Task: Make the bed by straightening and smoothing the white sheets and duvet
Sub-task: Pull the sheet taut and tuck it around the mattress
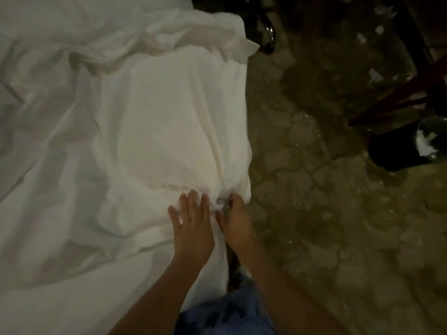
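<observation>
Rumpled white duvet (169, 122) beside dim patterned floor (326, 213)

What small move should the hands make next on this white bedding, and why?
Probably pull the bunched edge toward the body. The right hand pinches gathered fabric at the bed's side, the left hand lies flat beside it, and the duvet ahead is wrinkled.

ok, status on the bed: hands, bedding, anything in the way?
Left hand flat, pressing the white duvet. Right hand pinching bunched white fabric at the bed's edge. Bedding rumpled throughout. Nothing blocking; black bin on the floor, apart.
</observation>
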